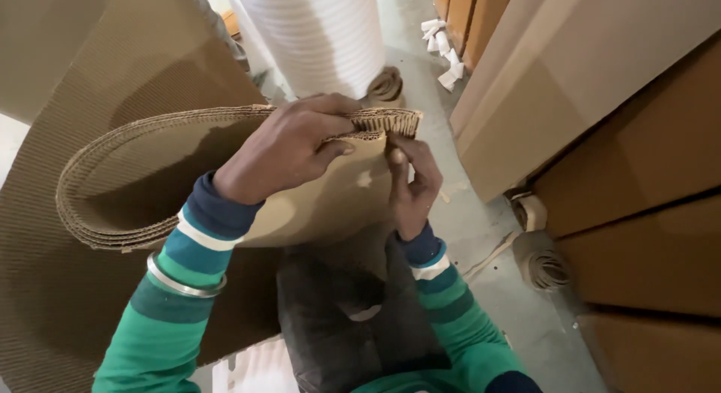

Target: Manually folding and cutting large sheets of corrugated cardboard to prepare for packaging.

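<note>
Cardboard: one brown corrugated cardboard sheet (188, 160), looped in several layers.
Left hand (289, 149): clamped over its edge, 12 o'clock.
Right hand (411, 184): pinching that edge.
Foam: one white roll (315, 32).

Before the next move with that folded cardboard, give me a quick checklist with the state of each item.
1. Left hand clamps the layered edge of the corrugated cardboard: ok.
2. Right hand pinches the same edge from below: ok.
3. Layers at the gripped end lie together: ok.
4. Far loop at the left lies tight: not ok, layers gape.
5. Floor free of scraps: not ok, tape roll and strips lie there.
6. Any fastening on the bundle: cannot tell.
</note>
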